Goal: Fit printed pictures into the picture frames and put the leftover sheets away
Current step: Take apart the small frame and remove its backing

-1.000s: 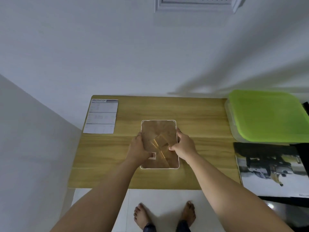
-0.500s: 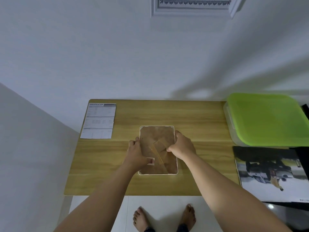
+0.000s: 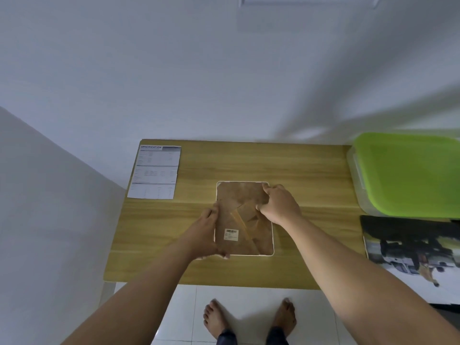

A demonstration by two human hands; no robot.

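Head view.

Count: one picture frame (image 3: 245,220), one specification sheet (image 3: 154,172), one printed picture (image 3: 410,255), one storage box (image 3: 408,174), two hands, two bare feet (image 3: 215,317).

The picture frame is lying face-down at the centre of the table (image 3: 311,175). It is a rectangle with rounded corners. A thin white rim is showing around a matte brown fibreboard backing. A diagonal strut of the same board is lying across the backing, and one small white barcode label (image 3: 231,235) is sitting on it, near the lower left.

The left hand (image 3: 207,232) is gripping the frame's left edge, with its fingers curled round the lower-left side. Its fingertips are blurred. The right hand (image 3: 280,204) is gripping the upper right of the backing, with its fingers bent down onto the board and its thumb pressing beside the strut.

The table is showing a smooth, light wood-grain top. The specification sheet, flat white paper with rows of fine print, is lying at the table's far left corner, well apart from the frame. The storage box, translucent plastic under a glossy lime-green lid, is standing at the right. The printed picture, a glossy dark-and-pale sheet, is lying just in front of the box. The feet are standing on white floor tiles (image 3: 249,295).
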